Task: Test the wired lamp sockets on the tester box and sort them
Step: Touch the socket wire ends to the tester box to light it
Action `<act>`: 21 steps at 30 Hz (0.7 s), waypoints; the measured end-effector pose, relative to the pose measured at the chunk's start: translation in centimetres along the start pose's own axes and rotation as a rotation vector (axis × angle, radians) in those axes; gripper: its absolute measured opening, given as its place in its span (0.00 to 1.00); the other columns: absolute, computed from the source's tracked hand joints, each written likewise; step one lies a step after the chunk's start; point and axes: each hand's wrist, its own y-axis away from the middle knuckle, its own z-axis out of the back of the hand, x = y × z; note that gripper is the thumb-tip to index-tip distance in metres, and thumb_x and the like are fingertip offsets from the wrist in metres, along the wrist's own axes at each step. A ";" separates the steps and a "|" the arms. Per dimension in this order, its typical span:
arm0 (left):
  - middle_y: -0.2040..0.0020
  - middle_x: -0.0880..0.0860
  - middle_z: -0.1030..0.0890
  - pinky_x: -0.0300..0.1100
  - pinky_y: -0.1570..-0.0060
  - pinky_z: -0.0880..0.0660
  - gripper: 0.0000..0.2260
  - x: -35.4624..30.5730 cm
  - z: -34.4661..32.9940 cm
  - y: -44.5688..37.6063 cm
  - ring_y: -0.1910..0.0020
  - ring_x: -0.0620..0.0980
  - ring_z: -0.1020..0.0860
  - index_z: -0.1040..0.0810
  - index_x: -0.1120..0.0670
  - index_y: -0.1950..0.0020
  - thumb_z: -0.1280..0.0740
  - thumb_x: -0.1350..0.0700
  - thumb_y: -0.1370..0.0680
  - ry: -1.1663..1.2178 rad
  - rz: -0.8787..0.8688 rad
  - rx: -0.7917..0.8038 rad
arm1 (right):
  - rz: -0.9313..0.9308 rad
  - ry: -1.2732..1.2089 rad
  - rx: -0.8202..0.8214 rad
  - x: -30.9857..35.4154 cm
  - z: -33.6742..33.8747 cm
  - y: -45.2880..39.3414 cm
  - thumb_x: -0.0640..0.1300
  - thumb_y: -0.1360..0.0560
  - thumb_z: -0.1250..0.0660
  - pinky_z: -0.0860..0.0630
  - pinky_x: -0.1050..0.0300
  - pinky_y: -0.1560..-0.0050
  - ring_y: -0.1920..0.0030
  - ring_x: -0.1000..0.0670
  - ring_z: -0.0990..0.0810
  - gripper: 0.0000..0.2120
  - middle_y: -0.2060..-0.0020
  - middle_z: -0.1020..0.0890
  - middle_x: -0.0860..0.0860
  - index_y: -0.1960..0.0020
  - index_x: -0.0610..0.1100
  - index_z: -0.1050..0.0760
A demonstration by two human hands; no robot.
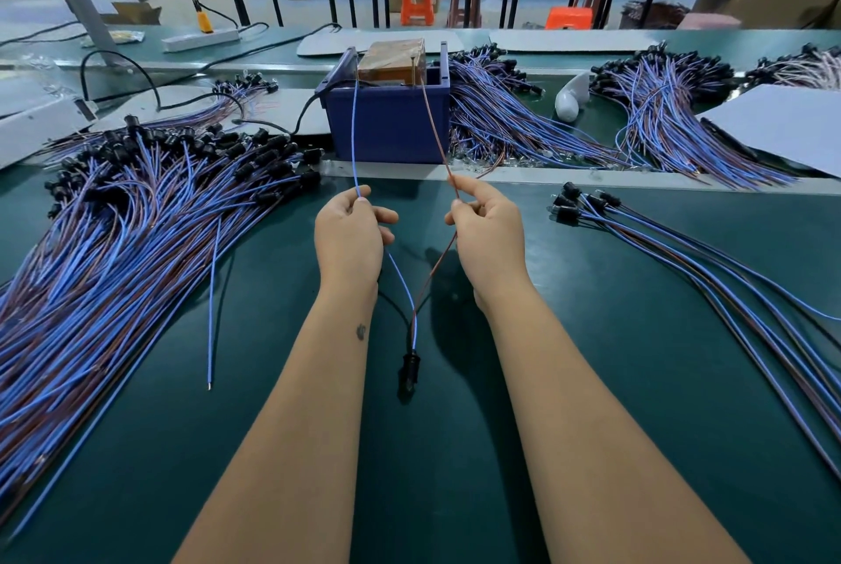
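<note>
Head view: my left hand [349,240] pinches blue wire [354,140], right hand [489,240] pinches brown wire [434,126]. Wires look thin & floppy, socket [408,370] light, so I'd grip near the ends

Ahead of me: the tester box [389,126] stands at the bench's [455,495] far edge.
Left: a big heap of wired sockets [136,217].
Right: a small bundle [682,254]; more heaps [523,117] right of the box.
Between my forearms: one socket [408,374], its two wires running up through my left hand [350,240] and right hand [489,236] to the box's top.
</note>
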 end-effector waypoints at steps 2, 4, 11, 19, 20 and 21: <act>0.72 0.45 0.20 0.34 0.74 0.33 0.12 0.0 0.0 -0.1 0.77 0.41 0.29 0.26 0.49 0.45 0.45 0.63 0.20 0.004 0.005 -0.007 | -0.010 0.009 0.006 -0.1 -0.1 -0.1 0.37 0.20 0.41 0.32 0.71 0.70 0.75 0.62 0.32 0.16 0.67 0.26 0.53 0.37 0.50 0.23; 0.72 0.45 0.20 0.34 0.74 0.33 0.12 0.0 -0.2 -0.1 0.77 0.41 0.29 0.26 0.50 0.44 0.45 0.63 0.20 0.000 0.012 -0.006 | -0.015 0.025 0.012 -0.1 -0.2 -0.1 0.38 0.20 0.41 0.32 0.71 0.69 0.74 0.62 0.32 0.16 0.67 0.26 0.53 0.36 0.50 0.23; 0.71 0.46 0.20 0.32 0.78 0.34 0.13 -0.1 -0.3 0.2 0.78 0.41 0.30 0.25 0.51 0.44 0.46 0.63 0.20 0.015 -0.001 0.006 | -0.025 0.056 0.033 0.0 -0.3 -0.2 0.38 0.20 0.41 0.29 0.61 0.64 0.70 0.58 0.31 0.17 0.67 0.26 0.54 0.35 0.51 0.24; 0.71 0.46 0.20 0.32 0.79 0.35 0.12 -0.1 -0.3 0.2 0.78 0.41 0.30 0.25 0.51 0.45 0.45 0.63 0.20 0.033 0.002 0.011 | -0.013 0.071 0.047 0.0 -0.4 -0.1 0.38 0.20 0.41 0.27 0.59 0.58 0.65 0.57 0.28 0.17 0.67 0.26 0.54 0.35 0.50 0.24; 0.71 0.46 0.20 0.32 0.78 0.35 0.12 -0.1 -0.3 0.2 0.78 0.41 0.30 0.25 0.50 0.46 0.45 0.63 0.20 0.032 -0.001 0.014 | -0.014 0.071 0.048 0.0 -0.4 -0.1 0.38 0.20 0.41 0.26 0.58 0.57 0.65 0.56 0.27 0.17 0.67 0.26 0.54 0.35 0.51 0.24; 0.72 0.46 0.20 0.32 0.78 0.35 0.12 -0.1 -0.3 0.2 0.78 0.41 0.30 0.25 0.50 0.47 0.45 0.63 0.20 0.032 -0.003 0.017 | -0.015 0.070 0.049 0.0 -0.4 -0.1 0.38 0.20 0.41 0.26 0.58 0.57 0.64 0.56 0.27 0.17 0.67 0.26 0.54 0.35 0.51 0.24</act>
